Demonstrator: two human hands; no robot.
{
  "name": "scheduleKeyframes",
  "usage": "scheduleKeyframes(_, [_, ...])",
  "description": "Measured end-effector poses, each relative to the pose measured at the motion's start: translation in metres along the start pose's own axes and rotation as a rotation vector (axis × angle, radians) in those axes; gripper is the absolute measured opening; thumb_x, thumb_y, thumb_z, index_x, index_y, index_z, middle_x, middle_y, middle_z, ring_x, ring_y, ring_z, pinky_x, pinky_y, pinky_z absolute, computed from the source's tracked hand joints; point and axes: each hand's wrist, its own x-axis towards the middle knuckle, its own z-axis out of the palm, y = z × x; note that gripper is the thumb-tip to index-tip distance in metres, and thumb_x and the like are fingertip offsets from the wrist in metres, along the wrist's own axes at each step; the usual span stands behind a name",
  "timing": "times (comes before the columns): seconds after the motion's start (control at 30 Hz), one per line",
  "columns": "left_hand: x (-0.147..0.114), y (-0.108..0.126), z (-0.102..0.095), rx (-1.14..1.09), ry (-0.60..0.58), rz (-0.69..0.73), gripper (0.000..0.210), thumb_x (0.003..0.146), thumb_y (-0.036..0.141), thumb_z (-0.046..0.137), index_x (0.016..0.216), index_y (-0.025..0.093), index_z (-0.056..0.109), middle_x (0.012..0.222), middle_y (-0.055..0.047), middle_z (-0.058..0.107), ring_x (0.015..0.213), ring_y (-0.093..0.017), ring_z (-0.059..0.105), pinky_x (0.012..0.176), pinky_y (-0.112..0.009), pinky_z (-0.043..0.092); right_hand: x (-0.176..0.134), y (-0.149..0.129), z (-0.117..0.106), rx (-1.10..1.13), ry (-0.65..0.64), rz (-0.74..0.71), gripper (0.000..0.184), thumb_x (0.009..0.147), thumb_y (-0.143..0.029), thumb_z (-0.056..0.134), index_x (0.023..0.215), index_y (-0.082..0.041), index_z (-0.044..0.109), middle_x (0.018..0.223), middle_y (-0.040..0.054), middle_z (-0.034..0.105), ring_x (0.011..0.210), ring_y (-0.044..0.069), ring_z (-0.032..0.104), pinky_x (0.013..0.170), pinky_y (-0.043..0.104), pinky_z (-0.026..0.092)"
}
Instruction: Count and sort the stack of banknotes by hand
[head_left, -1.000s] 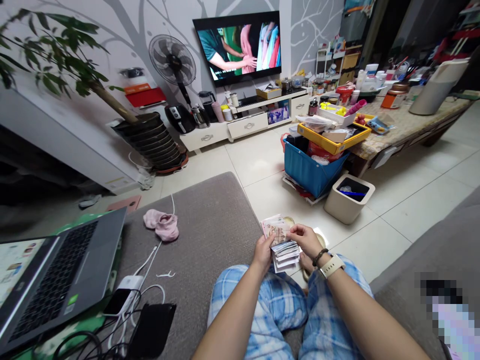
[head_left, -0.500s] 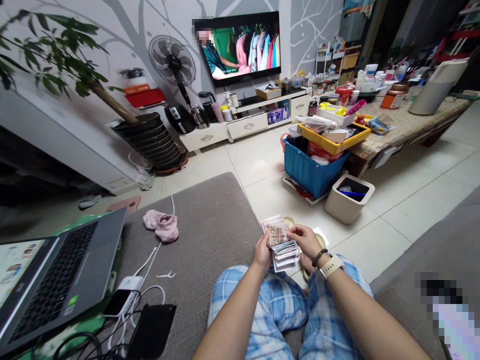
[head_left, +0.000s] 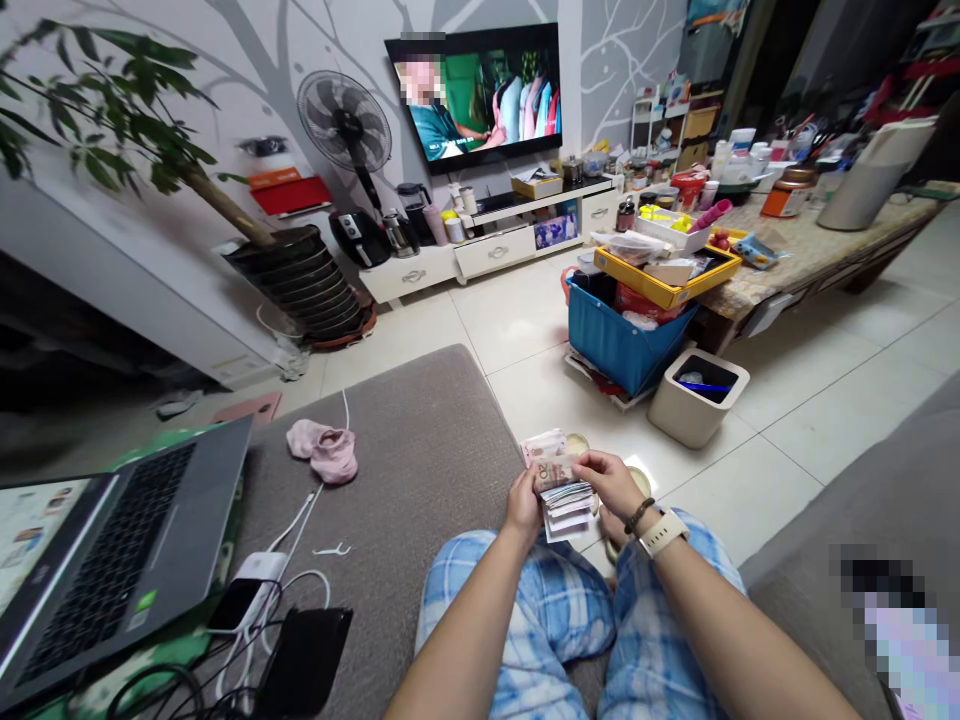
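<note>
A folded stack of banknotes (head_left: 568,508) is held over my lap, its layered edges fanned toward me. My left hand (head_left: 524,503) is closed around the left side of the stack, thumb on top. The uppermost brownish note (head_left: 553,470) shows a printed 20. With thumb and fingertips, my right hand (head_left: 609,482) pinches that note at its right end. Pinkish notes (head_left: 541,445) stick out beyond it at the far side. The fingers under the stack are hidden. A dark bracelet (head_left: 640,516) and a pale-strapped watch (head_left: 663,533) sit on my right wrist.
Left on the grey sofa (head_left: 420,440) lie a laptop (head_left: 127,540), pink socks (head_left: 324,450), cables and a black pouch (head_left: 304,662). Ahead on the floor stand a beige bin (head_left: 697,400) and a full blue box (head_left: 626,335), beside a cluttered table (head_left: 787,250).
The top note has bent and tilted lower between my hands, so its face shows less. Both hands stay in nearly the same place. The television picture has changed.
</note>
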Motion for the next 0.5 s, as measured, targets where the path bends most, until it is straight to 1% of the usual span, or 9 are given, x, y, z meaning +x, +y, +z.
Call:
scheduleKeyframes(0.2, [0.0023,-0.003,-0.0016,-0.008,0.003,0.003,0.039,0.065,0.044,0.084,0.087,0.014,0.073,0.083,-0.009,0.079,0.093,-0.031,0.076,0.09,-0.043,0.055,0.0011,0.0015,-0.0008,-0.004,0.01,0.002,0.035,0.068,-0.054,0.079,0.068,-0.021,0.065,0.066,0.0009,0.062,0.066,0.019,0.056,0.067,0.033,0.046])
scheduleKeyframes(0.37, [0.0024,-0.0033,-0.0012,-0.012,0.025,0.008,0.04,0.061,0.043,0.086,0.084,0.013,0.073,0.08,-0.009,0.079,0.089,-0.03,0.076,0.089,-0.043,0.055,0.0013,0.0014,0.0002,0.012,0.014,0.006,0.034,0.067,-0.053,0.079,0.07,-0.021,0.065,0.068,0.001,0.063,0.067,0.018,0.057,0.067,0.033,0.046])
scheduleKeyframes(0.5, [0.0018,-0.0022,0.0003,-0.013,0.038,-0.001,0.035,0.064,0.041,0.084,0.083,0.014,0.073,0.079,-0.009,0.079,0.089,-0.03,0.076,0.09,-0.043,0.055,0.0009,0.0011,0.0007,0.018,0.013,0.009,0.034,0.067,-0.052,0.078,0.07,-0.021,0.064,0.068,0.001,0.062,0.067,0.019,0.056,0.066,0.032,0.045])
